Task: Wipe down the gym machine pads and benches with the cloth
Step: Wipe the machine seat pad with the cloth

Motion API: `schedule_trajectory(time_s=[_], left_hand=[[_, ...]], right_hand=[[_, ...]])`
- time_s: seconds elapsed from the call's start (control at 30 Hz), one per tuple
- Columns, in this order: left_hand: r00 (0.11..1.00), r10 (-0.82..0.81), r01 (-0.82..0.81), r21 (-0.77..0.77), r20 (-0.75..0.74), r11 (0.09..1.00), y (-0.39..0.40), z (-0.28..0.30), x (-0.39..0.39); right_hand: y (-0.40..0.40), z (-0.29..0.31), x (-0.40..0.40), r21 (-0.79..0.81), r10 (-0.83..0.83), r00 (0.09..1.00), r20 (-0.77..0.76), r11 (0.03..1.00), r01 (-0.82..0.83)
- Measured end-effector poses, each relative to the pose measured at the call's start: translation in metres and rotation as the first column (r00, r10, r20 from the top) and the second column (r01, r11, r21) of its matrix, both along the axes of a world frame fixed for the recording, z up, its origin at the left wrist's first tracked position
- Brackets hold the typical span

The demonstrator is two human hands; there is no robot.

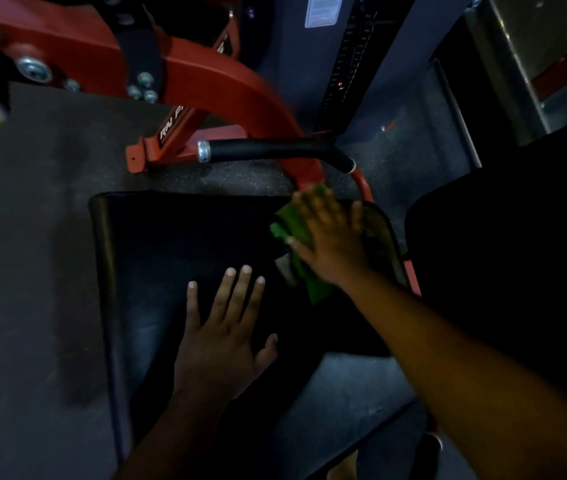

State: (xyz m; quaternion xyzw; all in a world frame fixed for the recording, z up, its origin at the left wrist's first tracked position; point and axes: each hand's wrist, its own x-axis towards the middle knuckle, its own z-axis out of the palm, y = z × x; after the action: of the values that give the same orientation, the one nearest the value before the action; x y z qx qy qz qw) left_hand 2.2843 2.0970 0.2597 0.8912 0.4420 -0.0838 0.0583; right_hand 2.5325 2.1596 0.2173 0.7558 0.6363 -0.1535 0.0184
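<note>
A black padded seat (171,258) of a red gym machine fills the middle of the view. A green cloth (295,230) lies on the pad's far right corner. My right hand (330,237) presses flat on the cloth with its fingers straight and spread. My left hand (226,327) rests flat on the pad nearer to me, fingers straight, holding nothing. Part of the cloth is hidden under my right hand.
The red machine frame (205,84) arches over the far side, with a black-gripped handle (275,150) just beyond the pad. A second dark pad (500,237) sits at right. A weight stack column (347,64) stands at the back. Grey rubber floor (39,202) lies to the left.
</note>
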Motion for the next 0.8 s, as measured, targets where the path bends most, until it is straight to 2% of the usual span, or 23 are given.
schedule_trajectory(time_s=[0.03, 0.1, 0.17, 0.23, 0.3, 0.37, 0.4, 0.43, 0.47, 0.5, 0.53, 0.57, 0.63, 0.7, 0.73, 0.8], left_hand=[[1.0, 0.011, -0.011, 0.002, 0.008, 1.0, 0.0, -0.001, -0.001], [0.999, 0.019, -0.019, -0.002, 0.026, 1.0, 0.0, 0.001, -0.001], [0.998, 0.033, -0.034, 0.011, 0.052, 0.999, 0.0, 0.001, -0.002], [0.997, 0.067, -0.067, 0.01, 0.048, 0.998, 0.0, 0.005, -0.002], [0.99, 0.122, -0.124, 0.013, 0.075, 0.992, 0.0, 0.01, -0.003], [0.969, 0.199, -0.205, 0.028, 0.143, 0.978, -0.002, 0.013, -0.011], [0.953, 0.25, -0.26, 0.04, 0.17, 0.965, -0.006, 0.014, -0.023], [0.936, 0.307, -0.32, 0.055, 0.171, 0.946, -0.012, 0.013, -0.039], [0.918, 0.366, -0.378, 0.061, 0.152, 0.924, -0.019, 0.013, -0.055], [0.897, 0.423, -0.432, 0.057, 0.127, 0.9, -0.026, 0.011, -0.07], [0.869, 0.482, -0.488, 0.04, 0.109, 0.872, -0.035, 0.01, -0.085], [0.843, 0.528, -0.533, 0.021, 0.106, 0.846, -0.042, 0.009, -0.094], [0.804, 0.583, -0.585, -0.018, 0.118, 0.811, -0.055, 0.009, -0.107], [0.795, 0.594, -0.593, -0.044, 0.124, 0.804, -0.066, 0.009, -0.113], [0.795, 0.594, -0.593, -0.047, 0.124, 0.804, -0.071, 0.008, -0.114], [0.785, 0.604, -0.604, -0.047, 0.137, 0.795, -0.083, 0.004, -0.119]], right_hand=[[0.002, -0.007, 0.017, -0.003, -0.117, 0.992, 0.049, 0.993, 0.117], [0.004, -0.012, 0.031, -0.021, -0.452, 0.892, 0.028, 0.892, 0.452], [0.015, -0.009, -0.003, -0.051, -0.562, 0.827, -0.034, 0.827, 0.56], [0.023, 0.008, -0.057, -0.051, -0.415, 0.904, -0.1, 0.91, 0.412], [0.015, 0.021, -0.095, 0.011, -0.056, 0.984, -0.169, 0.998, 0.058], [0.005, 0.016, -0.084, 0.079, 0.225, 0.969, -0.106, 0.973, -0.217], [0.001, 0.008, -0.066, 0.086, 0.236, 0.971, -0.028, 0.969, -0.233], [0.002, 0.004, -0.049, 0.067, 0.118, 0.993, 0.007, 0.991, -0.118], [0.003, 0.002, -0.037, 0.039, -0.087, 0.996, -0.025, 0.995, 0.088], [0.003, 0.002, -0.043, -0.006, -0.262, 0.962, -0.078, 0.965, 0.263], [0.0, 0.004, -0.069, -0.023, -0.339, 0.935, -0.103, 0.941, 0.338], [-0.006, 0.01, -0.103, 0.037, -0.303, 0.947, -0.102, 0.951, 0.308], [-0.028, 0.021, -0.175, 0.235, 0.038, 0.988, -0.147, 0.972, -0.002], [-0.018, 0.029, -0.199, 0.289, 0.409, 0.902, -0.136, 0.888, -0.359], [0.005, 0.03, -0.198, 0.302, 0.476, 0.873, -0.11, 0.852, -0.427], [0.061, 0.033, -0.202, 0.266, 0.395, 0.917, -0.056, 0.891, -0.368]])
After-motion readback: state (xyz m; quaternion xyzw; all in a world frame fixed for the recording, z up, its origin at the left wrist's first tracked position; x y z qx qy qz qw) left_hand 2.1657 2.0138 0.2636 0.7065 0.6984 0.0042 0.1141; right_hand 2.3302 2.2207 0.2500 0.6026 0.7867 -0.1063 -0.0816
